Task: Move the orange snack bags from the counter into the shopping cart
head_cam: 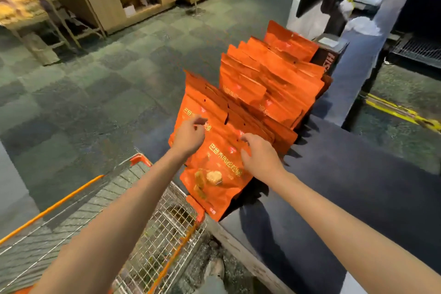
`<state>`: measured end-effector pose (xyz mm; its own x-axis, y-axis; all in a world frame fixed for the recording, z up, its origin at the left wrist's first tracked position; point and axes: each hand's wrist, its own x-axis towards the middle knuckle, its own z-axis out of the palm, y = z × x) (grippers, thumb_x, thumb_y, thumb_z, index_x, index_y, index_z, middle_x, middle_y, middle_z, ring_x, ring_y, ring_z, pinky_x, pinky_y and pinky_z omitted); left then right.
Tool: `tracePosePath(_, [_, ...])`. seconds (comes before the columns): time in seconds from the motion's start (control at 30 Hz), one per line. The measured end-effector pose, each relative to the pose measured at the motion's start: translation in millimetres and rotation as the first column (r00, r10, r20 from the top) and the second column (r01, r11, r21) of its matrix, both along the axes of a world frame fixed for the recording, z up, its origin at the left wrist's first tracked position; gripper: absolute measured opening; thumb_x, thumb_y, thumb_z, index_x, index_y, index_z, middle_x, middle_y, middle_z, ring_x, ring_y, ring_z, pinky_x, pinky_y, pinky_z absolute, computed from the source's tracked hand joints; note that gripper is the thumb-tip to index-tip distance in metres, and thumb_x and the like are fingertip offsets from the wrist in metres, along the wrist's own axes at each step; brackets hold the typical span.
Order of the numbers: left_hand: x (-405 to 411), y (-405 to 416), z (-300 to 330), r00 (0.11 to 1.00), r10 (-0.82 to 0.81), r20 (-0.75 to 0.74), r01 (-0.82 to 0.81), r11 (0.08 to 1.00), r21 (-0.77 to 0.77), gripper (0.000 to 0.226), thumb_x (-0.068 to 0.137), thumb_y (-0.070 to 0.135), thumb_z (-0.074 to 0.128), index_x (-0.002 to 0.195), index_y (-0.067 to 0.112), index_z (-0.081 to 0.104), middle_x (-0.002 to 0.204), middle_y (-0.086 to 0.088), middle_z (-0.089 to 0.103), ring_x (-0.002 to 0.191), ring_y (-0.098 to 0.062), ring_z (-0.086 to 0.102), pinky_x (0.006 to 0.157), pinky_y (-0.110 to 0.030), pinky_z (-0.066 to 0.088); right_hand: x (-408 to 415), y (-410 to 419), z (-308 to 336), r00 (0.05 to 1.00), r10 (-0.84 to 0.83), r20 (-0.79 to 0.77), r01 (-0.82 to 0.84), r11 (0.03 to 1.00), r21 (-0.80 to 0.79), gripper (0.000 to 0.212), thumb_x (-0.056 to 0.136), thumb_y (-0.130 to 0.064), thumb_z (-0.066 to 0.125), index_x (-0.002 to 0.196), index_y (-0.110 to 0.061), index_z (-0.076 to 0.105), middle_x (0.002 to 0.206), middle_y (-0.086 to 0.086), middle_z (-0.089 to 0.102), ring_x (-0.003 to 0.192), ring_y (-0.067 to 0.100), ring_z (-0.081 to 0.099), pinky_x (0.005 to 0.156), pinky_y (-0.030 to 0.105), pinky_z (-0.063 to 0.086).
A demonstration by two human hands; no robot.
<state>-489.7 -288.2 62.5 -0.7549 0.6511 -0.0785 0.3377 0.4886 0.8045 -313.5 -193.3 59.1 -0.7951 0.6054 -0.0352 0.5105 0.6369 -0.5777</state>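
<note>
While both arms reach forward over the counter edge, the nearest orange snack bag (214,169) lies directly ahead of and between the hands, leaning face-up against the front row of bags (229,112) on the dark counter (358,186). Its long axis runs from the lower seal, which overhangs the counter edge just above the cart rim, up and away toward the sealed top. A second row of orange bags (269,79) stands farther back on the counter, well apart from the hands.

The left hand (189,135) is at the upper left of the front row, fingers curled with fingertips close together near a bag's top edge; whether it pinches the bag cannot be told. The right hand (259,156) rests at the nearest bag's right edge, fingers bent downward on or just over the film; a firm hold is not confirmed.

Judged from position, the right hand is nearer the front bag. The shopping cart (167,222) sits below and to the left, so transfer would run down-left. No bags are visible in the cart basket.
</note>
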Motion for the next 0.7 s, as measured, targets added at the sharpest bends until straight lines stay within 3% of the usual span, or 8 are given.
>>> tracePosePath(0.13, [-38, 25, -13, 0.981, -0.100, -0.169, 0.090, 0.994, -0.068, 0.043, 0.082, 0.000, 0.048, 0.123, 0.006, 0.058, 0.126, -0.011, 0.059, 0.113, -0.026, 0.057, 0.093, -0.024, 0.036, -31, 5, -14, 0.994, -0.046, 0.098, 0.041, 0.998, 0.054, 0.037, 0.092, -0.017, 0.052, 0.128, -0.014, 0.047, 0.123, 0.009, 0.055, 0.113, 0.028, 0.054, 0.092, 0.041, 0.048])
tracePosePath(0.3, [-71, 48, -28, 0.874, -0.277, -0.399, 0.263, 0.961, -0.090, 0.049, 0.075, 0.001, 0.050, 0.124, 0.003, 0.054, 0.129, -0.015, 0.053, 0.123, -0.029, 0.048, 0.106, -0.033, 0.033, -53, 10, -26, 0.973, -0.102, 0.209, 0.054, 0.974, 0.221, 0.032, 0.091, -0.017, 0.055, 0.121, -0.012, 0.046, 0.113, 0.011, 0.057, 0.105, 0.031, 0.054, 0.079, 0.038, 0.047])
tracePosePath(0.47, [-93, 66, -38, 0.667, -0.421, -0.615, 0.347, 0.906, -0.244, 0.043, 0.076, 0.009, 0.054, 0.119, 0.005, 0.057, 0.127, -0.017, 0.054, 0.119, -0.035, 0.050, 0.096, -0.043, 0.042, -73, 12, -31, 0.951, -0.169, 0.261, 0.108, 0.967, 0.230, 0.020, 0.092, -0.018, 0.056, 0.111, -0.013, 0.050, 0.104, 0.007, 0.064, 0.098, 0.029, 0.058, 0.072, 0.038, 0.049])
tracePosePath(0.57, [-99, 71, -37, 0.596, -0.481, -0.643, 0.369, 0.875, -0.313, 0.033, 0.077, 0.017, 0.048, 0.107, 0.006, 0.058, 0.108, -0.016, 0.058, 0.102, -0.037, 0.055, 0.080, -0.043, 0.045, -74, 14, -33, 0.944, -0.158, 0.290, 0.099, 0.973, 0.210, 0.017, 0.093, -0.017, 0.054, 0.109, -0.013, 0.057, 0.107, 0.006, 0.063, 0.099, 0.028, 0.060, 0.074, 0.038, 0.051])
tracePosePath(0.7, [-109, 69, -42, 0.532, -0.557, -0.638, 0.359, 0.830, -0.426, 0.030, 0.074, 0.018, 0.058, 0.101, 0.007, 0.053, 0.102, -0.014, 0.057, 0.096, -0.035, 0.054, 0.081, -0.043, 0.042, -78, 15, -35, 0.925, -0.106, 0.364, 0.030, 0.978, 0.209, 0.016, 0.095, -0.018, 0.051, 0.104, -0.009, 0.061, 0.107, 0.008, 0.059, 0.095, 0.029, 0.062, 0.072, 0.038, 0.050])
